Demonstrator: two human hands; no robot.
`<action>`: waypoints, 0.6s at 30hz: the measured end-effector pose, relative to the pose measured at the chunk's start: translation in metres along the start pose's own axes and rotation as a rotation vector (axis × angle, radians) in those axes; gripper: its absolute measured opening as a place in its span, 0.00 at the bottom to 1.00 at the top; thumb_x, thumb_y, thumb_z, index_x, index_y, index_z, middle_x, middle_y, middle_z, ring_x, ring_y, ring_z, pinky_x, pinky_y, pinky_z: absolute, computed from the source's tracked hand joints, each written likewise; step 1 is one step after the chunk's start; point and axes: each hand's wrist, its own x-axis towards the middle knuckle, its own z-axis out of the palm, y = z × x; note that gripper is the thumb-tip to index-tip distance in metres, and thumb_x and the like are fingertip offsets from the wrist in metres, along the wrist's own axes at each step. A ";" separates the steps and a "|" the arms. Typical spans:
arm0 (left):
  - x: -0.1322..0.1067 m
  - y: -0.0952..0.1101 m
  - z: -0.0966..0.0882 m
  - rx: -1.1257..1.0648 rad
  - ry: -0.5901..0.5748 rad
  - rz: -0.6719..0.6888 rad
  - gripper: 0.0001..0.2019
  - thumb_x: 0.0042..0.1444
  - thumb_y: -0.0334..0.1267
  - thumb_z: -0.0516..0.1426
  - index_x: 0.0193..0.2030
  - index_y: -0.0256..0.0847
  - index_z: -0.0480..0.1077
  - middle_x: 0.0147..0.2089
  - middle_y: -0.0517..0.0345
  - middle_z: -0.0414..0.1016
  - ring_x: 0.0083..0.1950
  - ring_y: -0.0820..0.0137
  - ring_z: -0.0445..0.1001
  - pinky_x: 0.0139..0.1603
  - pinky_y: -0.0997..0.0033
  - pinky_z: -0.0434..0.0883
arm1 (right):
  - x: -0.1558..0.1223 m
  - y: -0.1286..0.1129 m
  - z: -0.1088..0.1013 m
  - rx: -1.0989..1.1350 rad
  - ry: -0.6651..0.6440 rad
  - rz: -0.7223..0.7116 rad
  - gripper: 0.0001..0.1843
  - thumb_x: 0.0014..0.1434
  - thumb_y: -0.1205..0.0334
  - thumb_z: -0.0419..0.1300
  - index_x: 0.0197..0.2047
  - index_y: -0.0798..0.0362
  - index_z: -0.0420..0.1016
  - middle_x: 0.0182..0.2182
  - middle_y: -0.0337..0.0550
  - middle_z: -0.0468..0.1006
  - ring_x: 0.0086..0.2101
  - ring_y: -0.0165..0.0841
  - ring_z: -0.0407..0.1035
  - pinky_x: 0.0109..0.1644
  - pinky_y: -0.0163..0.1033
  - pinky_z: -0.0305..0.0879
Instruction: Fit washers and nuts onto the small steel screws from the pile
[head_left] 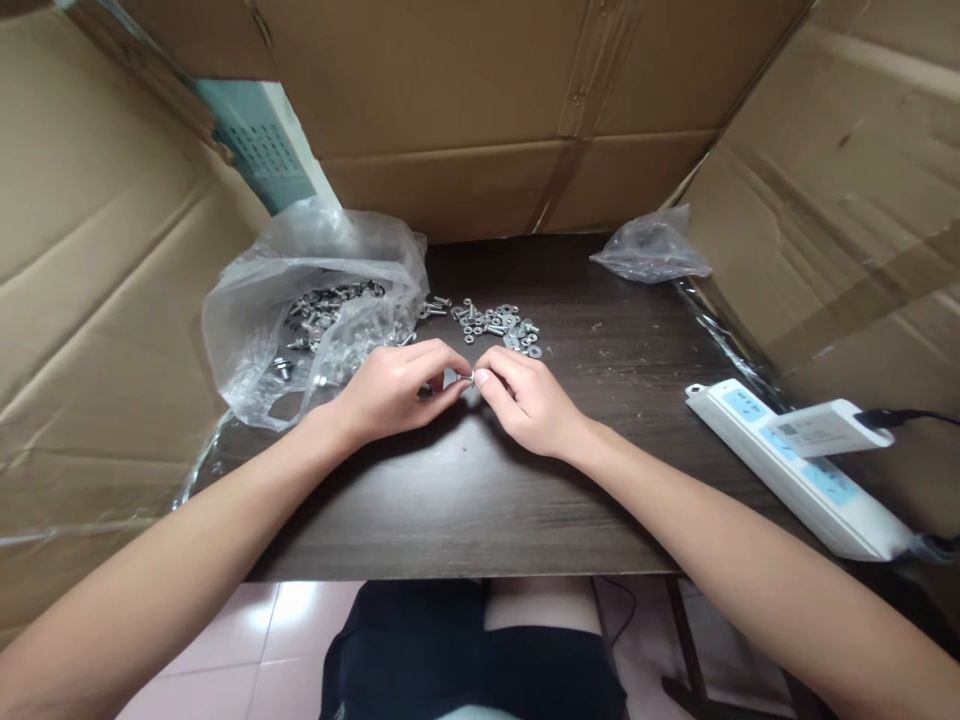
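Observation:
Over the middle of the dark table, my left hand (405, 388) pinches a small silver bolt (465, 378) between thumb and fingertips. Meeting it from the other side, my right hand (529, 400) is closed in a pinch at the bolt's end, where a thin washer-like ring (473, 379) shows. The fingertips hide most of both parts. Just beyond my hands lies a loose pile of bolts, nuts and washers (495, 322). An open clear plastic bag (240, 310) full of metal bolts (330, 312) lies beside my left hand.
Cardboard walls (480, 100) enclose the dark wooden table (420, 530) at the back and sides. A crumpled clear bag (652, 245) lies at the back right. On the right rests a white power strip (795, 470) with a white adapter (825, 430) and black cable.

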 end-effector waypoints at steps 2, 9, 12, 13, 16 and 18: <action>0.000 0.001 0.001 -0.016 0.016 0.001 0.04 0.66 0.35 0.58 0.43 0.38 0.73 0.35 0.59 0.79 0.28 0.77 0.74 0.29 0.77 0.69 | 0.000 0.002 0.001 0.008 -0.007 0.019 0.16 0.72 0.60 0.47 0.30 0.50 0.60 0.27 0.38 0.67 0.30 0.33 0.63 0.38 0.40 0.59; 0.001 0.000 0.001 -0.038 0.049 -0.027 0.04 0.65 0.35 0.59 0.42 0.37 0.74 0.31 0.60 0.76 0.27 0.77 0.72 0.30 0.77 0.69 | -0.001 -0.002 -0.002 0.001 0.014 0.061 0.10 0.70 0.60 0.51 0.36 0.51 0.66 0.33 0.40 0.71 0.34 0.34 0.66 0.40 0.40 0.60; 0.001 -0.001 0.000 -0.032 0.047 -0.026 0.05 0.66 0.35 0.58 0.42 0.37 0.74 0.31 0.60 0.76 0.27 0.76 0.72 0.31 0.77 0.69 | -0.001 -0.004 -0.002 0.000 0.020 0.043 0.08 0.69 0.61 0.52 0.37 0.51 0.67 0.33 0.41 0.71 0.33 0.34 0.66 0.38 0.40 0.60; 0.001 -0.001 0.000 -0.031 0.044 -0.026 0.05 0.66 0.35 0.58 0.42 0.37 0.74 0.31 0.60 0.76 0.27 0.76 0.72 0.31 0.77 0.69 | -0.001 -0.003 -0.002 0.005 0.014 0.038 0.08 0.69 0.61 0.52 0.37 0.51 0.67 0.32 0.41 0.71 0.32 0.34 0.66 0.38 0.40 0.60; 0.001 -0.001 0.001 -0.029 0.044 -0.030 0.05 0.67 0.36 0.58 0.42 0.38 0.74 0.31 0.60 0.77 0.27 0.77 0.73 0.30 0.77 0.69 | 0.000 -0.001 -0.001 0.022 -0.010 0.037 0.12 0.71 0.61 0.50 0.34 0.51 0.67 0.31 0.40 0.72 0.33 0.34 0.67 0.40 0.40 0.61; 0.000 -0.002 0.001 -0.035 0.045 -0.035 0.06 0.67 0.37 0.58 0.42 0.38 0.75 0.32 0.60 0.77 0.27 0.77 0.73 0.30 0.78 0.69 | 0.000 0.001 0.000 0.028 -0.013 0.039 0.14 0.72 0.61 0.49 0.33 0.51 0.66 0.29 0.40 0.71 0.32 0.33 0.67 0.39 0.40 0.61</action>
